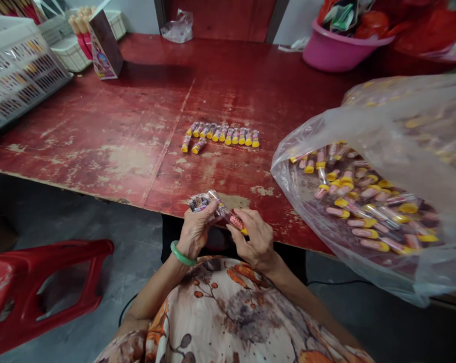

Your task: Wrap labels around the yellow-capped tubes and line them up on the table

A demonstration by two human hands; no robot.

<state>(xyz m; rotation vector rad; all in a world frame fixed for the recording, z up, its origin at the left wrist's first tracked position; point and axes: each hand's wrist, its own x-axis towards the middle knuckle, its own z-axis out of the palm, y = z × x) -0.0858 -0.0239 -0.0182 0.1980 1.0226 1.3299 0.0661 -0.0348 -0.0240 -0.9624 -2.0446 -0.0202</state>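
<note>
Near the front edge of the red table [133, 101], my left hand [195, 229] pinches a small stack of printed labels [200, 201] together with the upper end of a clear tube [218, 201]. My right hand [254, 237] closes its fingers around the tube's lower end, where pink candy and a yellow cap show. Beyond my hands lies a row of several yellow-capped tubes [230, 135] with printed labels, and two more [199, 145] lie just in front of its left part. A large clear plastic bag [303, 126] at the right holds many yellow-capped tubes with pink contents.
White plastic baskets [23, 70] and a cardboard display box [107, 50] stand at the back left. A pink basin [333, 53] full of items is at the back right. Crumpled plastic [178, 26] lies at the rear. A red stool [61, 252] stands on the floor at left.
</note>
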